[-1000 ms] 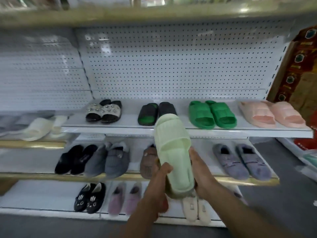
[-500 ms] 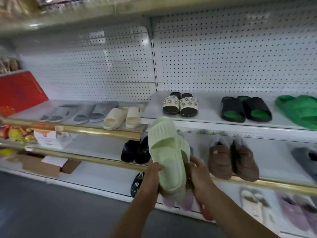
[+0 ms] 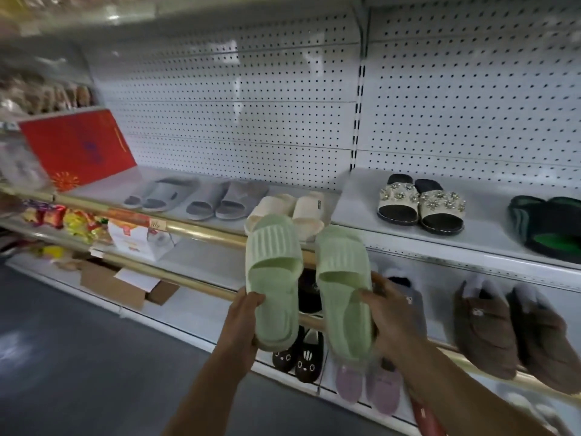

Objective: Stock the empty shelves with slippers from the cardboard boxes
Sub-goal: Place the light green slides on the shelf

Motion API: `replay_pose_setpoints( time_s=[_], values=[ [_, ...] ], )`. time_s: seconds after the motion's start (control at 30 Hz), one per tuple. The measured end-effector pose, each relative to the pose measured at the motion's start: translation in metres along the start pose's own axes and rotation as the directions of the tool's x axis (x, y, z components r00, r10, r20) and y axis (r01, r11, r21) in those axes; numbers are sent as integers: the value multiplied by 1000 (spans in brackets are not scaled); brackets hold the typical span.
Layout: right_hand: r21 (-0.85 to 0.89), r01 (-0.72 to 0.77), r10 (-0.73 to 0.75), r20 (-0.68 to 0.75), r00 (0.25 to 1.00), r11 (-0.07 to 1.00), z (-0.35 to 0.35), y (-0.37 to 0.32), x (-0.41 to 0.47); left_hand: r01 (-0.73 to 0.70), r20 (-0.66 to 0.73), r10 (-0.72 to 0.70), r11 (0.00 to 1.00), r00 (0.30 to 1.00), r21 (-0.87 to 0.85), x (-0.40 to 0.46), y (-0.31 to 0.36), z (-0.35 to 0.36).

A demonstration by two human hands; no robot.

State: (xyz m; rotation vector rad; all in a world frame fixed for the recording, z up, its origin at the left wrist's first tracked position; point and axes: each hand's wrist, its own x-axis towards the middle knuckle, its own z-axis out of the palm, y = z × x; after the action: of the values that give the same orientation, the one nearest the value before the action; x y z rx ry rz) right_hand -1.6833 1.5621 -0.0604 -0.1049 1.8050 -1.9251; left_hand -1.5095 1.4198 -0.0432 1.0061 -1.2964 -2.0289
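Note:
Two pale green slide slippers are held up in front of the shelving, toes pointing up. My left hand (image 3: 243,313) grips the heel of the left green slipper (image 3: 273,278). My right hand (image 3: 390,313) grips the heel of the right green slipper (image 3: 341,291). The two slippers are side by side with a small gap between them. Behind them is the upper white shelf (image 3: 355,196), where a cream pair (image 3: 292,209), two grey pairs (image 3: 195,196) and a jewelled pair (image 3: 421,204) sit.
A black-and-green pair (image 3: 553,228) lies at the far right. Brown furry slippers (image 3: 515,328), black cat slippers (image 3: 298,357) and pink ones (image 3: 367,385) fill lower shelves. A red box (image 3: 78,146), snack packets (image 3: 69,218) and a cardboard box (image 3: 125,284) stand at the left. Grey floor (image 3: 78,372) lies below.
The green pair, held stacked together a moment ago, is now split, one slipper in each hand. My view has swung left along the shelving.

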Motion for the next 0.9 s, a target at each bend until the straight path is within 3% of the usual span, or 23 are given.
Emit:
replay_pose_setpoints(
  time_s=[0.17, 0.47, 0.9],
  values=[
    [143, -56, 43, 88, 995, 988, 76, 0, 44, -6, -7, 6, 1000, 1000, -18, 58, 23, -33],
    [237, -129, 91, 162, 983, 963, 202, -6, 97, 62, 58, -55, 990, 997, -124, 145, 76, -92],
    [260, -65, 60, 27, 998, 963, 369, -7, 134, 99, 207, -77, 990, 975, -97, 272, 156, -193]
  ],
)
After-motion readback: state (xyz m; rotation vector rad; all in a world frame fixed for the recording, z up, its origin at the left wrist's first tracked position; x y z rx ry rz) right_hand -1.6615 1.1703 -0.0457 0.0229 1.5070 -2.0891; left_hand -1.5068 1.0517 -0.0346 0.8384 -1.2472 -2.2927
